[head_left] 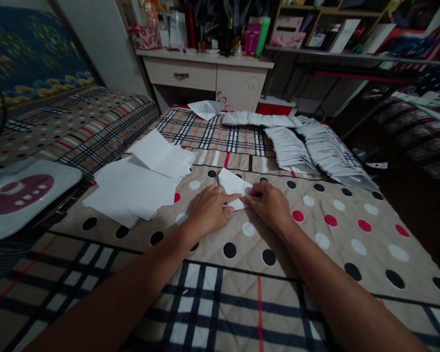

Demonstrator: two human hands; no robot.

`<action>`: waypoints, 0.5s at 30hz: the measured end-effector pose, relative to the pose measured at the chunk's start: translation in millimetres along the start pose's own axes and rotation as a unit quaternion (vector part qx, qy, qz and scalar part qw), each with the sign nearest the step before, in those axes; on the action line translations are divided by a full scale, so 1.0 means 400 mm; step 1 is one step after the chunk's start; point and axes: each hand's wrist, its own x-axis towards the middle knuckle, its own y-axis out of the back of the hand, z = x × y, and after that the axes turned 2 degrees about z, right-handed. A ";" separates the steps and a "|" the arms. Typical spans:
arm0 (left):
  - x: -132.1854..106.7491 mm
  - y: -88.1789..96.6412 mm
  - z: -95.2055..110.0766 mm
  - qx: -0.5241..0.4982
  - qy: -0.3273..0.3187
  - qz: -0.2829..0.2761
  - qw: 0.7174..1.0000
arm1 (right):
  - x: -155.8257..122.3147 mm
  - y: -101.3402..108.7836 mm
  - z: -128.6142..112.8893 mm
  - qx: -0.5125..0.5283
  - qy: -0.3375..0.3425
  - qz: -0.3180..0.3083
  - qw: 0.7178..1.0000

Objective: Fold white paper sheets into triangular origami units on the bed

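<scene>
A small folded white paper (233, 185) lies on the dotted quilt (337, 234) in the middle of the bed. My left hand (209, 209) rests on its near left corner, fingers curled, the forefinger stretched along the paper's lower edge. My right hand (270, 203) presses the paper's right side with fingertips bunched together. A loose pile of flat white sheets (139, 183) lies just left of my left hand.
Rows of several folded white papers (311, 149) overlap at the far right of the bed, with one folded piece (205, 108) near the far edge. A white dresser (209, 76) with bottles stands behind. A white pad with a purple mark (18, 195) lies at the left.
</scene>
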 end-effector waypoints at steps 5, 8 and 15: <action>0.005 0.001 -0.002 0.015 -0.006 -0.002 1.000 | -0.034 -0.012 -0.017 -0.046 0.074 0.115 0.990; 0.006 0.002 0.001 0.049 -0.006 -0.001 0.999 | -0.067 -0.026 -0.058 -0.072 0.181 0.129 0.972; 0.006 0.004 0.009 0.080 -0.006 -0.006 0.997 | -0.145 -0.084 -0.112 0.039 0.178 0.021 0.983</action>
